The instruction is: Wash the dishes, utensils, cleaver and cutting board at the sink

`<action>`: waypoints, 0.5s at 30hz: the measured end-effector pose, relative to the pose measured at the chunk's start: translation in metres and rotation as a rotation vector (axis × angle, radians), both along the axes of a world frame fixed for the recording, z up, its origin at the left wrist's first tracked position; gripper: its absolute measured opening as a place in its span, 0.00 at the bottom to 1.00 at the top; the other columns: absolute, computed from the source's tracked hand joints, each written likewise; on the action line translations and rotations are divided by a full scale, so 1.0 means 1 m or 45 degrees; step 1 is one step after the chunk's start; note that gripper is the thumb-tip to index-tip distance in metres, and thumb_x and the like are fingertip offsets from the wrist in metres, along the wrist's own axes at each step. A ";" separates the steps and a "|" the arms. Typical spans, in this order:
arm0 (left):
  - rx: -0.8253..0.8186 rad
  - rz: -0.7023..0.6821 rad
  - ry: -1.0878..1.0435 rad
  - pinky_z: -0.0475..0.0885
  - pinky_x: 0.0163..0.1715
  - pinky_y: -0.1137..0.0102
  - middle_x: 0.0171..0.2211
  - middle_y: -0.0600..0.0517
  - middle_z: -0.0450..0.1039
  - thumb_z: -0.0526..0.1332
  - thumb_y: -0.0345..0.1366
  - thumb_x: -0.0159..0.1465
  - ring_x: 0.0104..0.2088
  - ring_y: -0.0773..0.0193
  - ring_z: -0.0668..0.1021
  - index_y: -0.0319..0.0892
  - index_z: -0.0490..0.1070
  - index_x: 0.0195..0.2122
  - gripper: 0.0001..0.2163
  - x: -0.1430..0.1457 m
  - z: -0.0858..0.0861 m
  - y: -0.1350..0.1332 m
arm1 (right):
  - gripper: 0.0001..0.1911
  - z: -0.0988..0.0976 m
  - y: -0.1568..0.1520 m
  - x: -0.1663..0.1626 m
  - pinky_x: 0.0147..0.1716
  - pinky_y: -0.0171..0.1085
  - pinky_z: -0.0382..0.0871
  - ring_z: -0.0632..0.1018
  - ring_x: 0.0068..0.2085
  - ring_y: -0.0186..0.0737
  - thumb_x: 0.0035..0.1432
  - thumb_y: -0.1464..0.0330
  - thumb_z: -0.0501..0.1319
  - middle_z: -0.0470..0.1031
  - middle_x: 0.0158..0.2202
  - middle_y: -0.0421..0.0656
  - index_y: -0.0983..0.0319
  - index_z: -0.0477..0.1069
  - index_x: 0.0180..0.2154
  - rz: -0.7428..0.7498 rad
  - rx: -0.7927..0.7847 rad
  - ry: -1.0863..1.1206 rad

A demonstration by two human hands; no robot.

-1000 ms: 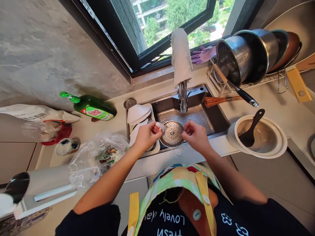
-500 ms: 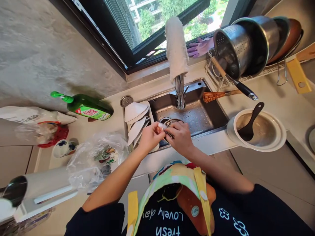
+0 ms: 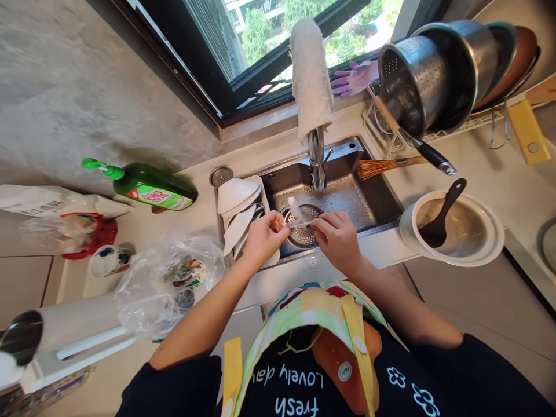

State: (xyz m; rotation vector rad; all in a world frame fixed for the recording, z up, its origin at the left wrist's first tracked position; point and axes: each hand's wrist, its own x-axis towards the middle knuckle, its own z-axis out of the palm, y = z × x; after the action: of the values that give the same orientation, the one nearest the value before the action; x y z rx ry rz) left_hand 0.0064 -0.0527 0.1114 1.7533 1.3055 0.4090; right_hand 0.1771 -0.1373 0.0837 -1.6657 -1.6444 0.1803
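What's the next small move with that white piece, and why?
Probably keep working the thin white piece where it is, between the left hand and right hand: both seem to pinch it, and the sink strainer directly below would likely catch anything dropped.

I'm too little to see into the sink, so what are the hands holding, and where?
Both hands hold one thin pale strip, too small to name exactly. The left hand pinches one end in its fingertips, and the right hand pinches the other end.
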 end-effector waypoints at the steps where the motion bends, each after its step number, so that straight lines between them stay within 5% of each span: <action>1: -0.011 -0.017 0.005 0.61 0.22 0.76 0.19 0.58 0.65 0.59 0.32 0.51 0.21 0.70 0.71 0.42 0.64 0.26 0.03 0.001 0.000 -0.001 | 0.10 -0.004 0.002 0.001 0.46 0.42 0.64 0.73 0.41 0.43 0.58 0.74 0.56 0.78 0.34 0.43 0.59 0.75 0.32 -0.007 0.040 -0.042; 7: 0.035 -0.137 0.044 0.62 0.24 0.77 0.21 0.60 0.66 0.58 0.29 0.51 0.22 0.71 0.69 0.43 0.64 0.32 0.07 0.002 -0.003 -0.006 | 0.11 -0.002 0.002 0.003 0.44 0.38 0.68 0.75 0.40 0.40 0.53 0.78 0.56 0.78 0.34 0.43 0.60 0.75 0.32 0.038 -0.005 0.223; 11: 0.110 -0.145 0.072 0.63 0.26 0.77 0.21 0.61 0.66 0.58 0.28 0.52 0.22 0.72 0.69 0.44 0.62 0.36 0.10 0.000 -0.007 -0.006 | 0.10 0.014 -0.005 0.008 0.35 0.33 0.67 0.75 0.32 0.34 0.49 0.77 0.56 0.76 0.29 0.40 0.61 0.74 0.27 0.155 -0.147 0.570; 15: 0.157 -0.178 0.063 0.63 0.26 0.78 0.21 0.62 0.64 0.57 0.28 0.54 0.21 0.73 0.67 0.44 0.61 0.39 0.12 0.000 -0.010 -0.005 | 0.08 0.009 0.003 0.014 0.31 0.32 0.68 0.76 0.28 0.34 0.47 0.75 0.56 0.76 0.25 0.39 0.62 0.73 0.26 0.216 -0.404 0.983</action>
State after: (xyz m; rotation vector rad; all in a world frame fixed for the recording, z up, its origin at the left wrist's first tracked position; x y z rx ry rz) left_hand 0.0061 -0.0580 0.1011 1.9555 1.2048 0.3755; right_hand 0.1910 -0.1347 0.0923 -1.3999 -1.1829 1.0718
